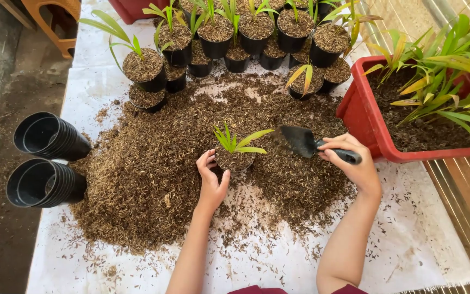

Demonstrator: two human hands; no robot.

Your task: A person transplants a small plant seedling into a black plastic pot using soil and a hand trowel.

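Risk: the husk pile (153, 169) is loose under the small pot (234, 161), so it can tip, spilling fill and bending the seedling (235, 142). Scoop overshoot scatters more. Right hand (354, 163) is clamped on the black trowel (305, 142), just beside the pot. Left hand (211, 179) cups the pot's side, fingers half-curled.

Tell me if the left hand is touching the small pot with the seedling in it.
Touching. The head view shows the left hand cupped against the side of the small black plastic pot holding a green seedling, fingers wrapped on its rim with no gap.
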